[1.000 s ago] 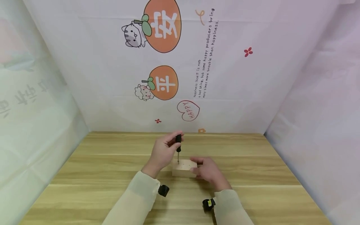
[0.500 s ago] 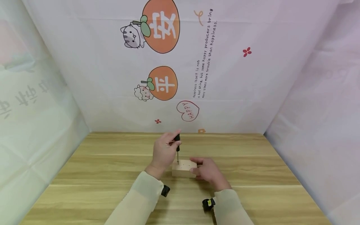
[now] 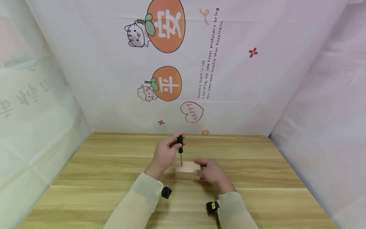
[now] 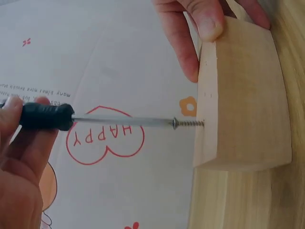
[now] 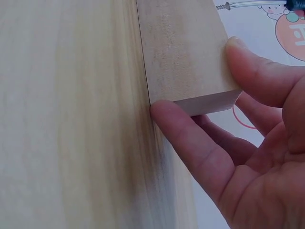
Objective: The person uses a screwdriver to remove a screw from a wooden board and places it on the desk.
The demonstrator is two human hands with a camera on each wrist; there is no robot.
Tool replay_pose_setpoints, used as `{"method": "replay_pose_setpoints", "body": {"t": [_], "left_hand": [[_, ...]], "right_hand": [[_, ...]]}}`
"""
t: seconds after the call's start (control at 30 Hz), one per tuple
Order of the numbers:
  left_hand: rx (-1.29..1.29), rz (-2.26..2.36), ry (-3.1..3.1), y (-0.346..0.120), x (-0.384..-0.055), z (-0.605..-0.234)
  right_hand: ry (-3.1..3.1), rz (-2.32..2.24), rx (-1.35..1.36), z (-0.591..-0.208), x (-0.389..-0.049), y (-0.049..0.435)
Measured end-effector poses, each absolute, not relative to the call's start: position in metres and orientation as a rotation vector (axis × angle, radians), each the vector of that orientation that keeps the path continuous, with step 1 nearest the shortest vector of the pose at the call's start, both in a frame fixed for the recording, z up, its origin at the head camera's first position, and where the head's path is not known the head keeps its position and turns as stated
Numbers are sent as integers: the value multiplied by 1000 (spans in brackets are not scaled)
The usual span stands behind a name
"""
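The left hand (image 3: 165, 154) is curled round the upright screwdriver (image 3: 180, 148), pointed to six o'clock at the screw (image 4: 189, 123) in the block (image 3: 186, 175), which is gripped at three o'clock by the right hand (image 3: 212, 172).

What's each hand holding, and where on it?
Left hand: screwdriver, by its dark handle. Right hand: wooden block, by the end farther from the screw.
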State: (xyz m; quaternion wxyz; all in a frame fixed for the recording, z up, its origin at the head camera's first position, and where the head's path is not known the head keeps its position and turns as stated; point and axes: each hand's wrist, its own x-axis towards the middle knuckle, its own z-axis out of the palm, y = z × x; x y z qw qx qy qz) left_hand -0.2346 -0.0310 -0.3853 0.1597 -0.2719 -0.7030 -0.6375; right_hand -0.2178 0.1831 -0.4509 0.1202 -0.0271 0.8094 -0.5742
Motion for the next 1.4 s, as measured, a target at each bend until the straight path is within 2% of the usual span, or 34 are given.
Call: {"method": "replay_pose_setpoints", "body": {"t": [0.23, 0.43, 0.6, 0.8, 0.97, 1.1, 1.3, 1.4], "left_hand": [[-519, -1619, -2007, -23, -229, -382], [-677, -1536, -2131, -26, -230, -381], [-802, -1703, -2137, -31, -232, -381], [-645, -1750, -2064, -26, -231, -381], [-580, -1528, -2025, -21, -228, -383], [-607, -1436, -2069, -22, -226, -382], [-741, -1670, -2112, -30, -227, -381], [-729, -1773, -2112, -32, -230, -381]], "right_hand": [[2378, -1682, -84, -450, -217, 183], [2381, -1666, -79, -450, -216, 183], [2389, -1670, -73, -451, -217, 183], [2382, -1687, -68, -451, -217, 184], [2373, -1685, -69, -451, -215, 182], [2373, -1685, -65, -452, -216, 180], [2372, -1686, -57, -454, -217, 181], [2382, -1680, -58, -455, -218, 181]]}}
